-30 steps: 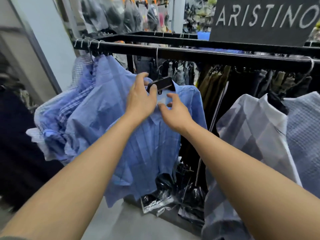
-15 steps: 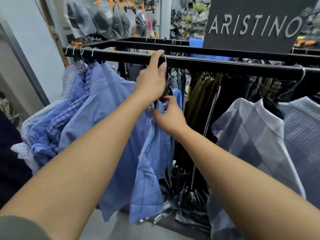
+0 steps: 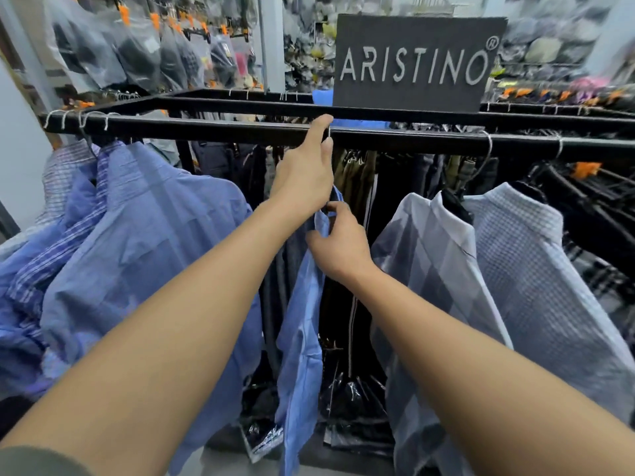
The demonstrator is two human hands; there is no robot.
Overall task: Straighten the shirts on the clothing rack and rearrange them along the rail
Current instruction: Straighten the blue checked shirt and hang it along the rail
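Note:
A black rail (image 3: 412, 136) runs across the view at head height. From it hangs a blue checked shirt (image 3: 302, 324), seen edge-on in the middle gap. My left hand (image 3: 305, 173) reaches up to the rail and pinches the wire hook of that shirt's hanger. My right hand (image 3: 338, 240) grips the shirt's collar just below. Several blue striped shirts (image 3: 137, 242) bunch at the left end. A grey block-check shirt (image 3: 436, 262) and a pale fine-check shirt (image 3: 536, 269) hang to the right.
A dark ARISTINO sign (image 3: 415, 63) stands on the rack's far rail. Dark trousers (image 3: 360, 180) hang behind the shirts, and plastic-wrapped goods (image 3: 347, 403) lie on the rack's base. Empty black hangers (image 3: 591, 187) sit far right. A pale wall (image 3: 17, 156) borders the left.
My left hand rose from the hanger's shoulder to its hook at the rail. The blue shirt turned from facing me to edge-on and shifted right, away from the left bunch.

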